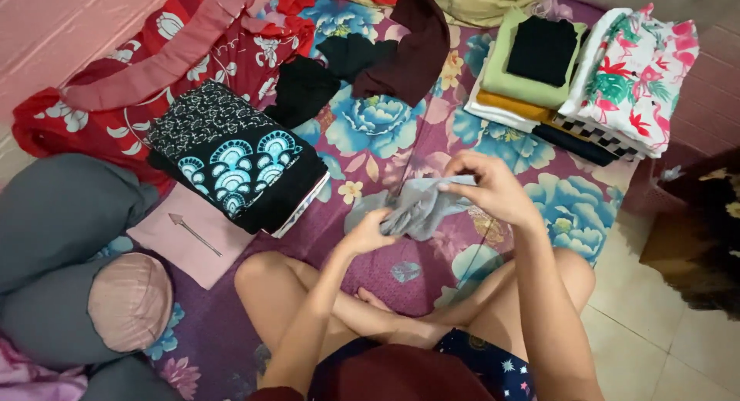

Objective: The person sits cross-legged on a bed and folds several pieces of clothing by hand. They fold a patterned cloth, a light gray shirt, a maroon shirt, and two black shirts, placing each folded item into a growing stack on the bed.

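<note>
I sit cross-legged on a purple floral sheet. Both hands hold a small crumpled grey garment just above the sheet in front of my knees. My left hand grips its lower left part. My right hand pinches its upper right edge. A folded black cloth with a blue fan pattern lies to the left of my hands.
A stack of folded clothes and a white flamingo-print pile sit at the back right. Dark unfolded garments and a red floral cloth lie behind. Grey bolsters and a pink folded piece are left. Tiled floor is right.
</note>
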